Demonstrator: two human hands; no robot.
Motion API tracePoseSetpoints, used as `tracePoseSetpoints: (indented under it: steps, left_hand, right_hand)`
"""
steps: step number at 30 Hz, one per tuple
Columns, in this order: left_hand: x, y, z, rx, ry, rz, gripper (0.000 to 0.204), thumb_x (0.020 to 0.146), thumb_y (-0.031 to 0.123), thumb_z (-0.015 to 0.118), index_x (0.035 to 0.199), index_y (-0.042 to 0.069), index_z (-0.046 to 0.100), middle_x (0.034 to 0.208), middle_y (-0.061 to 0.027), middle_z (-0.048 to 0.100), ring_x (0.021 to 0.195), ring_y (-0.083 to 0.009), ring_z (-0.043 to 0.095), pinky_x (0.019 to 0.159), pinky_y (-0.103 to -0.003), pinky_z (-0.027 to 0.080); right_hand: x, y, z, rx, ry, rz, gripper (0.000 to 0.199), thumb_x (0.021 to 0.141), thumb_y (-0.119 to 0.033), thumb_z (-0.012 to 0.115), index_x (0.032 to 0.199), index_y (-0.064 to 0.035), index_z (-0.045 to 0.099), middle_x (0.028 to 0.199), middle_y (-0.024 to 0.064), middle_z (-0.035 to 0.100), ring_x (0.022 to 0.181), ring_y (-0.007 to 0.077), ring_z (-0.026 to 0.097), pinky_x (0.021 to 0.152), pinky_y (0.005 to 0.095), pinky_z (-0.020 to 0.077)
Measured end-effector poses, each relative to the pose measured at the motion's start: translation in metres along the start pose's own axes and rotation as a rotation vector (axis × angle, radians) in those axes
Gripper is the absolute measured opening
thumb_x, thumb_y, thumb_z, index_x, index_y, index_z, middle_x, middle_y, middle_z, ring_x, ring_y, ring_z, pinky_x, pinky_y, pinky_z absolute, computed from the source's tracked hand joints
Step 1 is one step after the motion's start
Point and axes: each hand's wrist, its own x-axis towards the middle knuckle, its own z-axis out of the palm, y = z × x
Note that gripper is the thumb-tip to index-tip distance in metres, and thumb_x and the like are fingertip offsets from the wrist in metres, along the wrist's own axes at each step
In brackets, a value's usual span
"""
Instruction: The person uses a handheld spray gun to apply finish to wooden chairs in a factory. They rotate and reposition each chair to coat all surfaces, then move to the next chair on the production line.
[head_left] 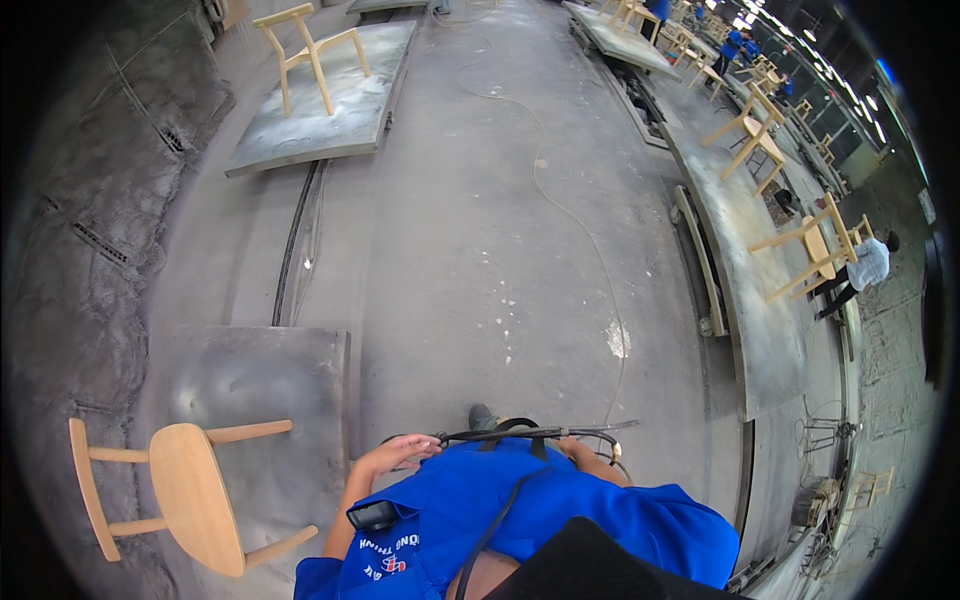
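Observation:
My left hand (pixel 400 452) is at my waist with its fingers stretched out flat, their tips at the left end of a bundle of black hoses (pixel 500 434). Across my front the bundle runs to my right hand (pixel 582 455), which is close against it. The right fingers are mostly hidden behind the hoses and my blue shirt, so their grip does not show. A thin dark rod (pixel 622 425) sticks out past the right hand. To my left, a light wooden chair (pixel 190 490) with a rounded seat is by a grey metal-topped platform (pixel 260 375).
Ahead on the left, another wooden chair (pixel 312 55) stands on a metal platform (pixel 300 140). On the right, a long platform row (pixel 770 340) carries several chairs, with a person (pixel 865 265) beside it. A thin hose (pixel 580 225) trails along the grey floor.

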Motion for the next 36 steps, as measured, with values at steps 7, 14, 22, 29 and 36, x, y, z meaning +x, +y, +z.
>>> tracePoseSetpoints:
  steps: [7,14,22,29,36]
  left_hand:
    - [0.039,-0.087,-0.007,-0.113,0.066,0.08,0.034,0.101,0.034,0.063,0.119,0.006,0.062,0.111,-0.0068,0.066,0.099,-0.016,0.062,0.084,-0.033,0.05]
    - [0.076,-0.121,-0.011,-0.258,0.53,0.267,0.028,0.1,0.03,0.067,0.087,0.006,0.065,0.071,-0.0002,0.065,0.059,-0.0106,0.058,0.057,-0.025,0.047]
    - [0.156,-0.039,-0.088,-0.712,0.962,0.104,0.028,0.097,0.03,0.066,0.115,0.009,0.061,0.082,-0.0055,0.068,0.063,-0.0175,0.062,0.06,-0.032,0.052]
    - [0.219,0.056,-0.215,0.237,0.75,0.057,0.03,0.094,0.033,0.066,0.107,0.005,0.07,0.084,-0.0096,0.073,0.072,-0.0218,0.068,0.066,-0.037,0.054]
    - [0.283,0.167,-0.314,0.245,0.795,0.053,0.031,0.094,0.032,0.067,0.105,0.005,0.072,0.084,-0.0109,0.074,0.076,-0.0216,0.07,0.068,-0.038,0.055]
  right_hand:
    - [0.055,-0.032,-0.061,-0.323,-0.003,-0.197,0.081,0.087,-0.072,0.055,0.123,-0.0003,0.07,0.128,0.0245,0.067,0.119,0.0392,0.064,0.098,0.0486,0.0495]
    - [0.004,-0.121,-0.102,-0.29,-0.079,-0.193,0.087,0.085,-0.072,0.057,0.131,0.0008,0.063,0.129,0.027,0.065,0.119,0.041,0.064,0.098,0.0474,0.0496]
    - [0.017,-0.224,-0.154,-0.234,-0.021,-0.245,0.085,0.086,-0.075,0.058,0.121,0.0021,0.07,0.122,0.0236,0.069,0.113,0.034,0.066,0.096,0.0426,0.0515]
    - [0.065,-0.305,-0.214,-0.385,0.263,-0.328,0.068,0.092,-0.055,0.059,0.118,0.0082,0.066,0.104,0.0206,0.073,0.088,0.0305,0.07,0.079,0.0433,0.0544]
    - [0.132,-0.374,-0.284,-0.24,0.15,-0.038,0.046,0.095,-0.046,0.061,0.089,-0.0012,0.064,0.068,0.0107,0.065,0.058,0.0196,0.064,0.051,0.0378,0.0511]
